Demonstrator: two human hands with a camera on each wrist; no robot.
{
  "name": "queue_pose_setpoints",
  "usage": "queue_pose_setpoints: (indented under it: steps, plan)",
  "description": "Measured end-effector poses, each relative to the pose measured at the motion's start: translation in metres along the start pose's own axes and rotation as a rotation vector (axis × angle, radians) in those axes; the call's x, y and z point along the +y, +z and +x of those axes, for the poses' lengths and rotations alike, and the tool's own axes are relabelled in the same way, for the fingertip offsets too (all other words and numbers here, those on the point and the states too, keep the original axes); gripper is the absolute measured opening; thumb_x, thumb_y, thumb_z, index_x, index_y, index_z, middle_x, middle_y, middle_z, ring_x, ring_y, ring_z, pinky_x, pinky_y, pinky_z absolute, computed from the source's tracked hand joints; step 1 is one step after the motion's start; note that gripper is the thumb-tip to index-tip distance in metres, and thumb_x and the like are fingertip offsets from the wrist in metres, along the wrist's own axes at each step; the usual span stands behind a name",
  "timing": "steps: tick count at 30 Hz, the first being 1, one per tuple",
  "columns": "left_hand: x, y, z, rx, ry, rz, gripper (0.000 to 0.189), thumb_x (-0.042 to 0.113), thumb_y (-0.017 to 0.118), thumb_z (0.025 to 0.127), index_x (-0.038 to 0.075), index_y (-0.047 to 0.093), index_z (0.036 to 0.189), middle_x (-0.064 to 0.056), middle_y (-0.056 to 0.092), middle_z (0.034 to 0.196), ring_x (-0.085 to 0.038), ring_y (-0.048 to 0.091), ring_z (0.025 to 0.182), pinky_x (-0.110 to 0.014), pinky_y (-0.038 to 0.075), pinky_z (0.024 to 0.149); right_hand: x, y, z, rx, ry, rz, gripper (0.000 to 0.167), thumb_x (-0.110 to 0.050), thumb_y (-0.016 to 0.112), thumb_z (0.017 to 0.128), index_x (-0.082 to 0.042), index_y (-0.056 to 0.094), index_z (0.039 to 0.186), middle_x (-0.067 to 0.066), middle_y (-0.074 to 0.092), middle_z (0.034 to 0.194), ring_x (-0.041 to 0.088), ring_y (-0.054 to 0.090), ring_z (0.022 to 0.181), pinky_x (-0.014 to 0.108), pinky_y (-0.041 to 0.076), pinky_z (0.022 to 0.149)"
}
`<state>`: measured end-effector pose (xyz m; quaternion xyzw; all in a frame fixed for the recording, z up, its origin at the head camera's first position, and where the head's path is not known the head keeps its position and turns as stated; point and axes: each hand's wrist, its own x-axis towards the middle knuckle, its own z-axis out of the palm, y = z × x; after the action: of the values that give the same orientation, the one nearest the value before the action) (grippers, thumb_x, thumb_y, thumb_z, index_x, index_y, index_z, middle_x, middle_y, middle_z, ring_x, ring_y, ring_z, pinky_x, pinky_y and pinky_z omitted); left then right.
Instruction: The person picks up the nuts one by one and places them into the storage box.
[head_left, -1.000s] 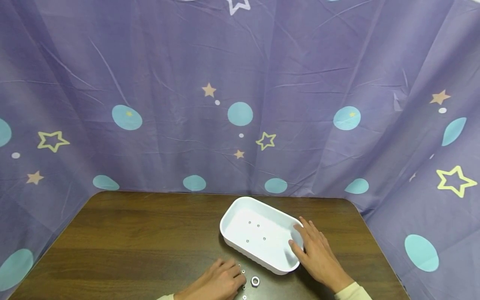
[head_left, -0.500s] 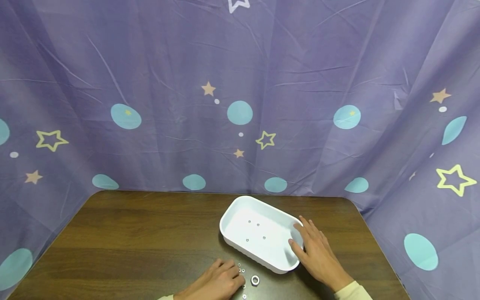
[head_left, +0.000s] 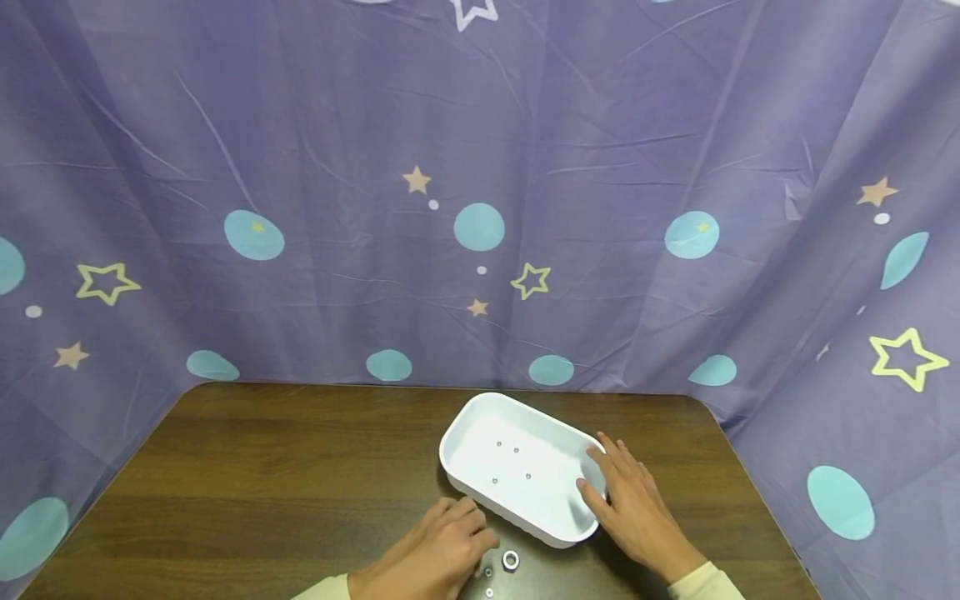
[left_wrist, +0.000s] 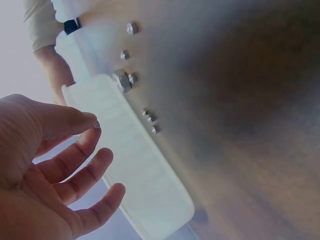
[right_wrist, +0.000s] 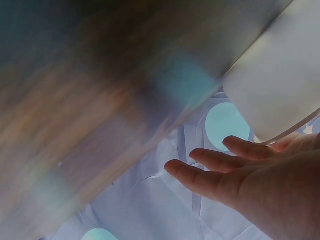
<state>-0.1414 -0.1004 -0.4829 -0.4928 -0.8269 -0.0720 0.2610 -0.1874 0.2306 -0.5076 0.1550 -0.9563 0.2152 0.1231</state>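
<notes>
Pinching small metal piece, left hand near front edge of tray; right hand loosely spread, right edge. Pickup looks made; next likely needs lift over rim.

The left grip has shifted forward, toward the white tray; its fingers are now nearer the tray's near wall. A small nut is pinched between thumb and index finger. In the head view, the grip now covers the three small nuts previously visible beside it. More of the left sleeve shows.
</notes>
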Motion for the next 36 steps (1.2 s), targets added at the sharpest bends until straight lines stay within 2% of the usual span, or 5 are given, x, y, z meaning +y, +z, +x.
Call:
queue_pose_setpoints:
  steps: [5,14,18,24,36]
  plan:
    - [-0.003,-0.009,0.008,-0.031,-0.039,-0.041,0.019,0.011,0.082,0.085,0.022,0.072,0.098,0.013,0.059,0.088,-0.008,0.056,0.092,-0.026,0.045,0.080,0.000,0.000,0.000,-0.002,0.001,-0.001,0.054,-0.040,0.065,0.109,-0.003,0.064,0.148,0.026,0.049,0.166,0.056,0.043,0.153,0.081,0.036,0.114]
    - [-0.020,-0.019,0.030,0.066,-0.044,0.055,0.019,0.003,0.077,0.088,0.019,0.069,0.095,0.007,0.062,0.090,-0.013,0.060,0.090,-0.032,0.052,0.083,0.001,0.000,-0.001,0.010,-0.006,-0.006,0.053,-0.039,0.067,0.108,-0.003,0.065,0.147,0.025,0.050,0.165,0.056,0.045,0.152,0.081,0.037,0.112]
    - [-0.027,-0.020,0.037,0.079,-0.050,0.071,0.019,0.003,0.076,0.088,0.019,0.071,0.097,0.006,0.066,0.092,-0.014,0.062,0.091,-0.034,0.054,0.083,0.001,0.001,-0.002,0.000,-0.004,-0.008,0.054,-0.041,0.066,0.109,-0.004,0.065,0.148,0.025,0.049,0.166,0.056,0.044,0.152,0.082,0.037,0.112]
    - [-0.033,-0.016,0.044,0.052,-0.062,0.080,0.017,0.004,0.078,0.090,0.019,0.072,0.097,0.006,0.067,0.092,-0.013,0.062,0.092,-0.034,0.054,0.084,0.001,0.002,-0.002,0.003,0.005,-0.007,0.054,-0.040,0.066,0.109,-0.004,0.065,0.148,0.025,0.049,0.166,0.056,0.044,0.152,0.081,0.037,0.112]
    - [-0.052,0.003,0.051,0.006,-0.076,0.101,0.020,0.002,0.077,0.086,0.018,0.074,0.097,0.005,0.067,0.089,-0.015,0.063,0.090,-0.033,0.054,0.080,0.000,0.002,0.000,0.008,0.003,-0.006,0.053,-0.041,0.066,0.109,-0.005,0.065,0.148,0.024,0.049,0.166,0.055,0.044,0.152,0.081,0.037,0.113]
